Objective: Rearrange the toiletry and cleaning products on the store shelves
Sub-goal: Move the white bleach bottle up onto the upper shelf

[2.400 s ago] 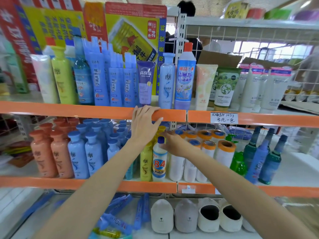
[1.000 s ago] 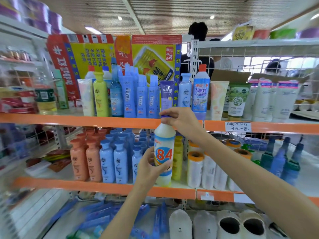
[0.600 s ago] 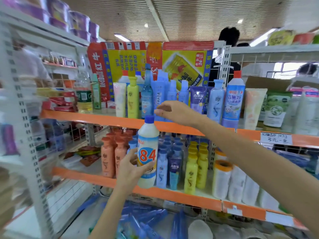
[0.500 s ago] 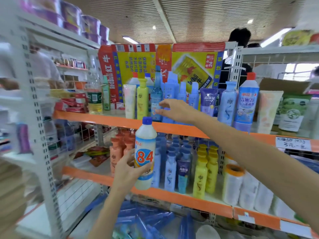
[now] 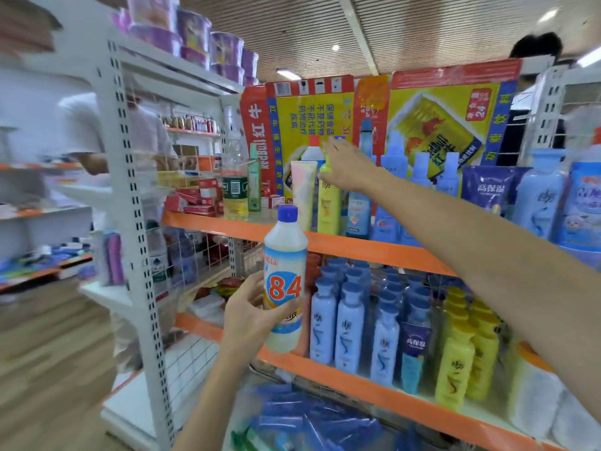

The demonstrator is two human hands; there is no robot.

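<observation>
In front of the orange-edged upper shelf (image 5: 341, 245), a white disinfectant bottle (image 5: 285, 284) with a blue cap and a large red "84" on its label is held upright in the air, not resting on any shelf. The left hand (image 5: 250, 315) grips its lower half, fingers (image 5: 276, 315) curled round the label. Above and just right of the bottle, the right hand (image 5: 346, 164) reaches over the upper shelf, fingers straight and holding nothing, its fingertips at the tops of a yellow bottle (image 5: 329, 206) and a pale tube (image 5: 304, 193) standing there; contact is hard to judge. Right of the 84 bottle, below the upper shelf, stand rows of blue bottles (image 5: 349, 333).

To do this step well, the right hand should probably part or steady the tall upper-shelf products first, making a clear gap, before the left hand lifts the bottle in upright, label forward, without knocking neighbours.

Compared with half a second ago, the right hand has travelled further left and higher along the upper shelf, the view has swung left, and the bottle stays in the left hand's grip.
</observation>
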